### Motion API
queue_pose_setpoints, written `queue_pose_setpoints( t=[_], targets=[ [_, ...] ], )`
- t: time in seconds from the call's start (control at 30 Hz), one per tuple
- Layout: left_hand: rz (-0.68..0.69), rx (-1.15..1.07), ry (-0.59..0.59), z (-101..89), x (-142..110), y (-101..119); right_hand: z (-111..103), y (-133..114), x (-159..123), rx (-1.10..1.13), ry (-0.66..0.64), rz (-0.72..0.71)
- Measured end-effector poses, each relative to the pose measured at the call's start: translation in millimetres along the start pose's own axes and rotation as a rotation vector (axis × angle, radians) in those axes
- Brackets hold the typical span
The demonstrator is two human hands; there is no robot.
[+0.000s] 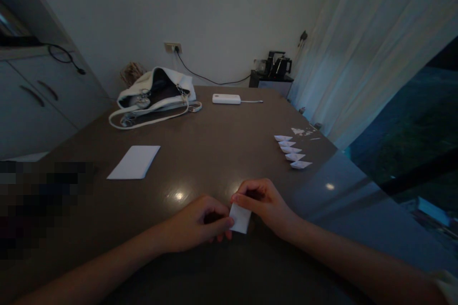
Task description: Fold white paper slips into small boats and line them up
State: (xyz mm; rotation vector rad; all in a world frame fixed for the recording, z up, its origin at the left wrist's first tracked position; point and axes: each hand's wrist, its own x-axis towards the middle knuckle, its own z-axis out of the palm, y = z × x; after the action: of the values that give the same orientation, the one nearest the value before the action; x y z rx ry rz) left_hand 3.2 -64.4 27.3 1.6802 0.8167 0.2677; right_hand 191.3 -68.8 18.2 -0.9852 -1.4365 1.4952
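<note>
A small folded piece of white paper sits between both my hands, low over the dark brown table near its front edge. My left hand is curled, its fingertips pinching the paper's left edge. My right hand is also curled, fingers bent over the paper's upper right corner. A row of several small folded white paper boats lies on the table to the right, beyond my right hand.
A flat stack of white paper lies at the left. At the back sit a white handbag and a white power bank with a cable. Paper scraps lie near the right edge. A kettle stands behind, by curtains.
</note>
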Motion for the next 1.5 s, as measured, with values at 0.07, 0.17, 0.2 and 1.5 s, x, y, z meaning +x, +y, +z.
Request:
queue_pose_setpoints(
  t=[0.07, 0.17, 0.2, 1.5],
  targets=[
    [0.036, 0.048, 0.004, 1.7, 0, 0, -1, 0, 0, 0.000, -0.016, 0.005],
    [0.065, 0.110, 0.023, 3.2, 1, -2, -2, 2, 1, -0.008, -0.075, -0.001],
    [0.068, 0.124, 0.040, 3.1, 1, -2, -2, 3, 2, -0.017, -0.091, -0.008],
    [0.168, -0.235, 0.143, -3.1, 10, -8, -8, 2, 1, -0.102, -0.060, -0.080]
  ],
)
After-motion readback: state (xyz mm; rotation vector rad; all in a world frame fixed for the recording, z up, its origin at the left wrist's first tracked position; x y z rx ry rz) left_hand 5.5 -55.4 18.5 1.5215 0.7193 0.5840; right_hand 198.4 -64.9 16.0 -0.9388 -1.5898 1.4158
